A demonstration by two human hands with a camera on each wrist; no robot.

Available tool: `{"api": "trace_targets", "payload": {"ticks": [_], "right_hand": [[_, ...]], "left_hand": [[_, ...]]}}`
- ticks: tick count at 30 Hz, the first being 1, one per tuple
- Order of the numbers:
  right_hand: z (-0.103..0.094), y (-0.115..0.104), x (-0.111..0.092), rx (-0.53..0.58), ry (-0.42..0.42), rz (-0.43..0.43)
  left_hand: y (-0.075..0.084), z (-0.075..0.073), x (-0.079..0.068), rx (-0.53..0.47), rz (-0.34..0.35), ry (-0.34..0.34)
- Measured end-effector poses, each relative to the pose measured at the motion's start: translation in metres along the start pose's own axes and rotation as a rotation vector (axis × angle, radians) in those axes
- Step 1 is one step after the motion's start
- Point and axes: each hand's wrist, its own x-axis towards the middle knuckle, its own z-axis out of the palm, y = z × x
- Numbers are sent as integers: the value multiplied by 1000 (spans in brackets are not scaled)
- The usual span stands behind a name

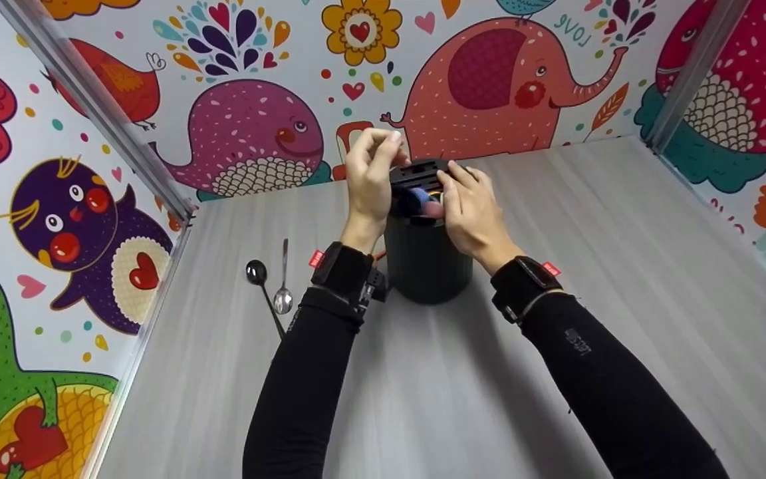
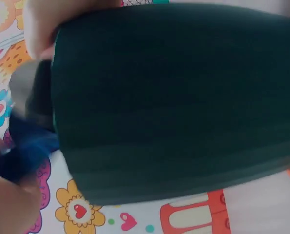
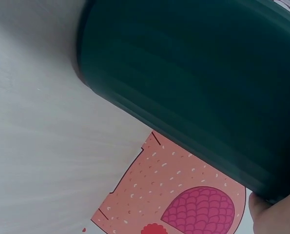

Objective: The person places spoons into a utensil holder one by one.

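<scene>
A tall dark green cylindrical holder (image 1: 429,266) stands on the table with a black slotted top (image 1: 423,174). My right hand (image 1: 476,216) grips the holder at its top, fingertips on the slotted part. On the other side, my left hand (image 1: 371,176) is raised beside the rim with curled fingers. A blurred blue object (image 2: 25,153) lies between the thumb and fingers of that hand in the left wrist view; its exact kind I cannot tell. Blue and pink also show between the hands in the head view. The holder fills much of both wrist views.
Left of the holder lie a black spoon (image 1: 256,273) and a small metal spoon (image 1: 283,299). Something orange (image 1: 380,255) peeks out at the holder's left side. Walls printed with cartoon animals (image 1: 256,133) border the grey table (image 1: 622,266) at the back and sides.
</scene>
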Motion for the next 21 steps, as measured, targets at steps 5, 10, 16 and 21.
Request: {"api": "trace_targets", "payload": {"ticks": [5, 10, 16, 21], "right_hand": [[1, -1, 1, -11, 7, -26], [3, 0, 1, -30, 5, -47], [-3, 8, 4, 83, -18, -43], [-11, 14, 8, 287, -3, 7]], "left_hand": [[2, -4, -1, 31, -22, 0], [-1, -9, -4, 54, -23, 16], [-2, -27, -5, 83, -41, 78], [-2, -47, -5, 116, -65, 148]]}}
